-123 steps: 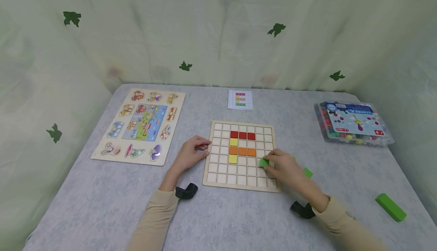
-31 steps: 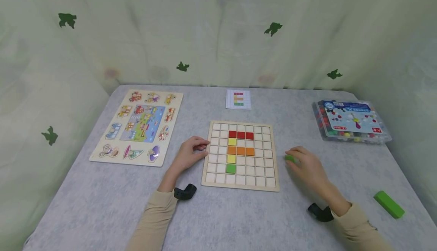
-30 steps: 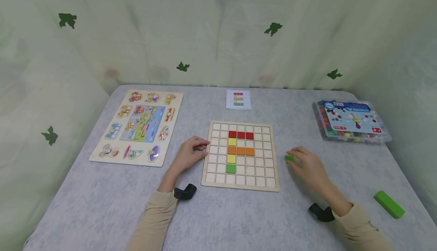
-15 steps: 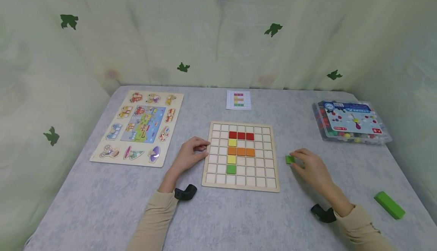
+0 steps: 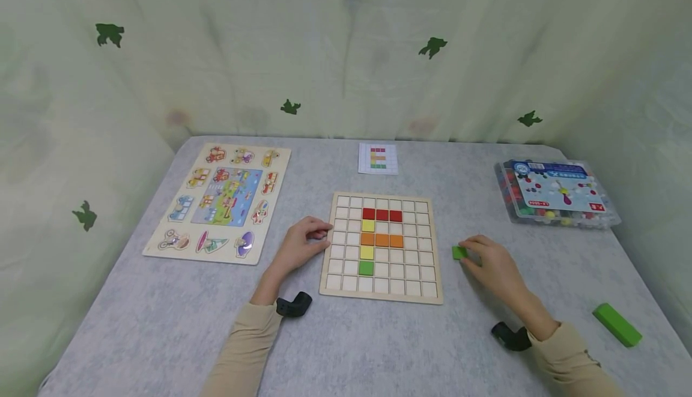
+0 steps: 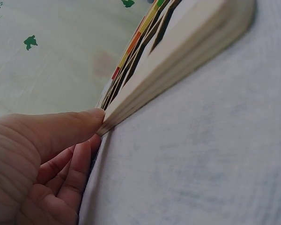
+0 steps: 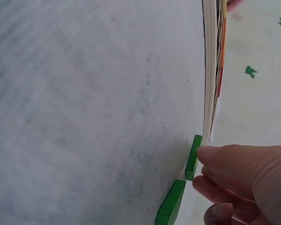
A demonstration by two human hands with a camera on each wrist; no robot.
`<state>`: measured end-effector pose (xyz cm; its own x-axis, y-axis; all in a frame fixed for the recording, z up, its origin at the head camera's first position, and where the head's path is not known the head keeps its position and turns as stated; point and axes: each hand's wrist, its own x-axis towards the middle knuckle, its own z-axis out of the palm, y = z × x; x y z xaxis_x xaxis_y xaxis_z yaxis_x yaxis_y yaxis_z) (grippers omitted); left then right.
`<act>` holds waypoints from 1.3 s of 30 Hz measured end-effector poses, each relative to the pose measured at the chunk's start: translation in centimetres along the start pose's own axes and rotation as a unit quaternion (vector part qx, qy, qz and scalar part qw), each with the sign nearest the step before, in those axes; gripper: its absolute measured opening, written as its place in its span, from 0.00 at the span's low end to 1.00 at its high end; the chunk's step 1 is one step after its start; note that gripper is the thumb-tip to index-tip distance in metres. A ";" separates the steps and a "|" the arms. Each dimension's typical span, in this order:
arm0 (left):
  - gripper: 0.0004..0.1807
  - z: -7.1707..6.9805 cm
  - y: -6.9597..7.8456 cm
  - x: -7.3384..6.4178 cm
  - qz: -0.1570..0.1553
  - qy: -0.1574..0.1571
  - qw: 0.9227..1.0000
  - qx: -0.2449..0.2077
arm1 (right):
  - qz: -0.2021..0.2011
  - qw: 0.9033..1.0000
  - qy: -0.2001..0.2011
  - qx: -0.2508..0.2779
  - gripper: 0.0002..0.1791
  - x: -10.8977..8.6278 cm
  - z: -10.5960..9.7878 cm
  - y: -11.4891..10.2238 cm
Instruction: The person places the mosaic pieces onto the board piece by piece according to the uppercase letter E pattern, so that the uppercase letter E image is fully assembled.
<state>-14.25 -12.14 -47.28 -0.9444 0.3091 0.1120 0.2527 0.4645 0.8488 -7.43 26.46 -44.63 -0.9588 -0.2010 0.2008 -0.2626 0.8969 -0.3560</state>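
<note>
A wooden grid board (image 5: 382,296) lies in the middle of the table, with red, yellow and orange tiles and a green tile (image 5: 366,268) in its squares. My left hand (image 5: 299,244) touches the board's left edge with thumb and forefinger, set apart along it. To the right of the board, my right hand (image 5: 494,268) pinches another small green tile (image 5: 459,253) between thumb and finger, low at the tabletop. In the right wrist view the thumb tip sits against this tile, and a further green piece (image 7: 171,204) lies close by.
Behind the board lies a card with a coloured grid pattern (image 5: 378,158). On the left is a picture puzzle board (image 5: 202,253). A clear box of coloured pieces (image 5: 559,194) stands back right, and a long green block (image 5: 617,325) lies front right.
Since about four seconds ago, a green tile has come to rest below the lower yellow one, and my right hand has moved right to another green tile. My left hand has stayed put.
</note>
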 end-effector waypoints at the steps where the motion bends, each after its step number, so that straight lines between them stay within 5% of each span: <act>1: 0.17 0.0 0.0 0.0 0.000 0.000 1.000 0.000 | 0.002 1.000 -0.006 0.001 0.17 0.1 0.0 0.0; 7: 0.17 0.0 0.0 0.0 -0.003 -0.001 1.000 0.003 | 0.012 0.999 -0.037 0.001 0.16 0.4 0.2 0.1; 15: 0.17 0.1 0.1 0.0 -0.005 -0.005 1.000 -0.005 | 0.011 1.000 -0.012 0.001 0.15 0.5 0.5 -0.5; 39: 0.17 0.0 0.1 0.0 -0.009 -0.004 1.000 -0.007 | -0.076 0.995 -0.019 0.068 0.16 1.4 2.5 -6.9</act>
<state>-14.19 -12.08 -47.17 -0.9472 0.3075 0.0914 0.2317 0.4586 0.8579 -7.24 18.99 -44.17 -0.9096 -0.3478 0.2273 -0.4148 0.7935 -0.4454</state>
